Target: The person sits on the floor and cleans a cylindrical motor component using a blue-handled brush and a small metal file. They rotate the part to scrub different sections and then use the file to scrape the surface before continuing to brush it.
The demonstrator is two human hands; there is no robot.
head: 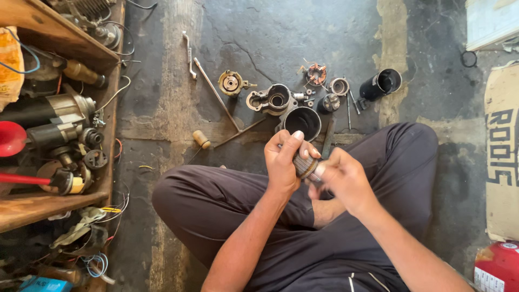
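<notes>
Two bare hands meet over the lap of a person who sits cross-legged on a dark, cracked concrete floor. The left hand is closed around a small ribbed metal cylinder with a copper-coloured end, and the right hand grips the same part from the other side — its fingers touch the end of the cylinder. Both hands are narrow, wrapped on the part, above the dark trousers.

Just beyond the hands stands a black round metal housing, open on top. Near it lie a grey cast metal bracket with a round hole, a black short tube and a long thin metal rod — all on the floor. At the left, a wooden shelf carries old motor parts.
</notes>
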